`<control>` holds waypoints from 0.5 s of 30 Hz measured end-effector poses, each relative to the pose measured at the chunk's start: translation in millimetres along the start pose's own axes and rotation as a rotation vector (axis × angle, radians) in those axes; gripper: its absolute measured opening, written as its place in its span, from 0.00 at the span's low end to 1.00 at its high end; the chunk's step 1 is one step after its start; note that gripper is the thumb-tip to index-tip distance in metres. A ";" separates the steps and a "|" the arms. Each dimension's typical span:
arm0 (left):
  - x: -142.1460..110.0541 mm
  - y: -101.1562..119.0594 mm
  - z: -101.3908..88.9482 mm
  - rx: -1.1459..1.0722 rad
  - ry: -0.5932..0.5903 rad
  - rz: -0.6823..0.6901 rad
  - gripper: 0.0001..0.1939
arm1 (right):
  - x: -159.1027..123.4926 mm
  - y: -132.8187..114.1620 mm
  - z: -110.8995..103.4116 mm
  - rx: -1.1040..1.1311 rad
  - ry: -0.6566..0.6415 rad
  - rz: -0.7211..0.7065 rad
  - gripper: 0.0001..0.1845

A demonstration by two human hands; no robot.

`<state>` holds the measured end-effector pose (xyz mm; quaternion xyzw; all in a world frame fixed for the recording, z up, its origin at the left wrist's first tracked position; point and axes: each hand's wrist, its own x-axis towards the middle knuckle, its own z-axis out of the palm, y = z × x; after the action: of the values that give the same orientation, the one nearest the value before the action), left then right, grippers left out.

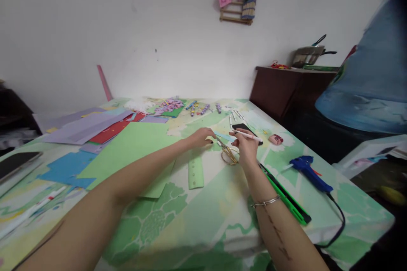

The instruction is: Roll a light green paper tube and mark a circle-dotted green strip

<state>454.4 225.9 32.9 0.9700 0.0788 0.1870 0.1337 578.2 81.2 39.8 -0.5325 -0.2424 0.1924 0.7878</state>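
Note:
My right hand is closed round a white pen, which lies slantwise across the fingers. My left hand reaches over the table with bent fingers, its thumb apart from the forefinger. Its fingertips are at the left end of a light blue paper strip and close to the tips of gold-handled scissors. The scissors lie between my hands. Below my left hand is a light green paper strip with a row of small marks. A black phone lies just beyond my right hand, partly covered by it.
A green-and-black cutter and a blue glue gun with a cord lie at right. Large green paper, purple sheets and blue paper spread at left. Paper rolls lie at the back. A person in blue is at right.

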 end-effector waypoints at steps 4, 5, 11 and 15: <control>6.9 8.8 13.3 -0.020 -0.028 0.075 0.15 | 7.5 4.7 -3.7 0.026 0.000 -0.026 0.13; 7.4 10.0 16.1 -0.026 -0.035 0.088 0.15 | 8.5 5.2 -4.1 0.028 0.002 -0.025 0.13; 12.8 10.7 25.9 -0.056 -0.001 0.074 0.08 | 8.1 4.5 -1.2 -0.031 0.036 -0.017 0.13; 17.8 13.4 26.9 -0.109 -0.009 0.076 0.08 | 8.2 5.3 0.7 -0.034 0.052 -0.007 0.13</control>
<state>482.5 210.6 18.9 0.9644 0.0310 0.1917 0.1793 584.1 88.2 36.5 -0.5499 -0.2268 0.1714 0.7853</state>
